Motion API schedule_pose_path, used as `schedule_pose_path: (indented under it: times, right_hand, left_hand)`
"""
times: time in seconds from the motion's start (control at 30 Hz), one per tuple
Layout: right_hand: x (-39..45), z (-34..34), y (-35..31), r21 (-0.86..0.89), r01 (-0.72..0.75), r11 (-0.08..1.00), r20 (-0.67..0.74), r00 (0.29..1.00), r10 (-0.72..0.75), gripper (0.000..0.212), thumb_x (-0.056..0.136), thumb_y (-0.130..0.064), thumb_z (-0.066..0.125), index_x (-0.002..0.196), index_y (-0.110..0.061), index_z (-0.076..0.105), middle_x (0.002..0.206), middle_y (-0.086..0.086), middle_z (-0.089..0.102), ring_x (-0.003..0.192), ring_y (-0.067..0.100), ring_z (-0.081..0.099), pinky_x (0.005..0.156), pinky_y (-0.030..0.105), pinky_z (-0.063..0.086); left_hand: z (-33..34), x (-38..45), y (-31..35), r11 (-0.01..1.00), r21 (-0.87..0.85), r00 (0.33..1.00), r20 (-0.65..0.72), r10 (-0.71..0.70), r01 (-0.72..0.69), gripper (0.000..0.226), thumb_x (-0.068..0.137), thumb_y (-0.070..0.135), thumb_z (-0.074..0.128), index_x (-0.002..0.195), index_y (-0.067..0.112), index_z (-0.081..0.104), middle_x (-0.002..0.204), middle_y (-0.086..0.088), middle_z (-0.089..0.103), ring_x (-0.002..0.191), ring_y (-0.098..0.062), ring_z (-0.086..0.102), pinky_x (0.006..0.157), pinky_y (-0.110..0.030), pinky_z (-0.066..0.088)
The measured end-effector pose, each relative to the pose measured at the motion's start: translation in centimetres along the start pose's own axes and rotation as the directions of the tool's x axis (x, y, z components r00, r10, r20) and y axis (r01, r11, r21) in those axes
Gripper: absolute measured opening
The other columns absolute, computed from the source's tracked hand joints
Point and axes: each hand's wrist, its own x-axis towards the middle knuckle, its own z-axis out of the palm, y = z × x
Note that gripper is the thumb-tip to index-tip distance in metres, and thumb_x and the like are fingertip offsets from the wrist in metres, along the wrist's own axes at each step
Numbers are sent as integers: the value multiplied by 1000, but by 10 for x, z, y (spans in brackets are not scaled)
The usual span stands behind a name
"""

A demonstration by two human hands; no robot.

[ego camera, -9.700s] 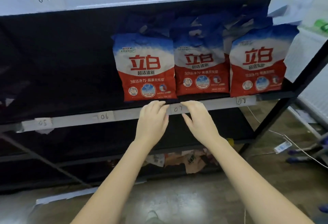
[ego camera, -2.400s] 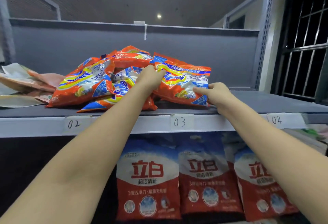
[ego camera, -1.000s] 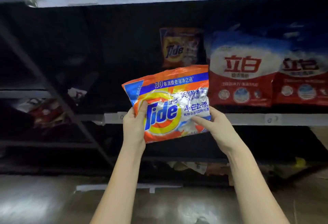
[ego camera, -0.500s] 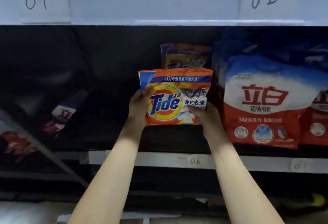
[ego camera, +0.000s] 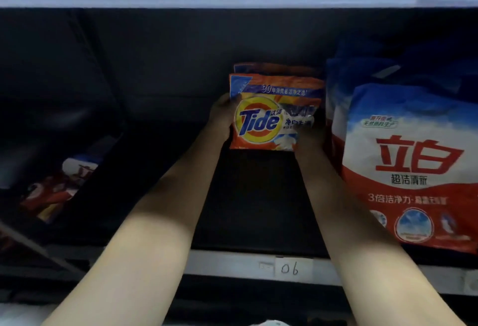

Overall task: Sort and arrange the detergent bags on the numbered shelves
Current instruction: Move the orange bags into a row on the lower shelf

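Orange Tide bag [ego camera: 274, 113], blue banner on top, upright at the back of the shelf [ego camera: 248, 201] marked 06. Gripped at both sides by left hand [ego camera: 222, 116] and right hand [ego camera: 307, 139]. Just beside a red-and-white bag [ego camera: 413, 170].

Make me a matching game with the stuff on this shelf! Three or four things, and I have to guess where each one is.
Things:
1. Tide bag
2. red and white bag
3. label 06
4. second orange bag

Places:
A. on the shelf's front edge, below the hands
B. peeking out just behind the held bag
C. between the left hand and the right hand
D. standing at the right of the shelf

Pairs: 1-C, 2-D, 3-A, 4-B
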Motion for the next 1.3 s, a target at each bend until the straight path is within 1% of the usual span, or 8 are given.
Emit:
schedule_pose_path:
  times: [0.13,0.27,0.43,0.63,0.77,0.93,1.1,1.3]
  right_hand:
    - [12,6,5,41,74,996,-17,997,-73,39,96,-1,45,135,-2,42,127,15,55,115,28,55,96,31,45]
    - [13,7,19,43,202,978,-62,978,-199,46,93,1,49,138,-5,41,136,14,50,124,26,49,93,25,41]
    - [0,9,47,-185,288,940,-155,936,-317,46,92,-11,53,137,-8,44,135,10,51,126,24,47,108,34,36]
    - [-45,-3,67,-577,247,779,48,962,-269,48,91,-12,51,138,-7,41,138,16,47,126,30,45,107,42,36]
    - [-106,-19,67,-717,425,553,337,905,-258,47,95,-15,48,139,-6,39,143,14,42,133,28,36,110,32,24]
    - [-178,-54,69,-794,497,351,452,868,-206,51,95,-17,47,144,-12,33,147,10,34,135,28,29,110,30,23]
    - [-250,-115,60,-788,561,251,480,817,-320,48,93,-12,47,140,-9,38,139,11,43,128,27,36,106,30,27]
    - [-317,-200,-2,-787,571,233,430,780,-455,45,95,-18,51,139,-13,42,139,2,46,132,16,36,105,22,27]
  left_hand:
    - [8,15,0,1000,-28,1000,-3,-7,6,29,96,27,54,118,9,60,99,-12,71,82,-23,71,62,-32,58]
    - [13,15,-9,999,31,998,-67,-6,9,28,100,33,44,117,16,57,103,-8,69,85,-21,69,69,-34,57]
    - [2,-14,-38,925,379,994,-99,53,-12,33,99,42,39,120,21,54,115,-4,65,99,-19,65,86,-40,54]
    - [-30,-75,-78,481,865,984,70,161,-140,38,99,28,42,134,15,48,132,-8,54,120,-23,51,96,-31,42]
    - [-43,-127,-78,230,924,950,276,147,-304,41,100,30,39,139,16,44,140,-7,48,127,-23,44,104,-35,38]
    - [-53,-198,-59,-29,911,910,412,58,-410,42,102,31,30,141,18,39,144,-4,40,131,-24,35,104,-35,28]
    - [-50,-269,-53,-165,800,783,599,170,-576,38,100,29,36,134,18,47,132,-2,52,120,-22,46,94,-34,35]
    - [-6,-329,6,-187,611,507,762,404,-769,35,93,27,53,125,13,58,121,-3,62,112,-24,57,90,-38,44]
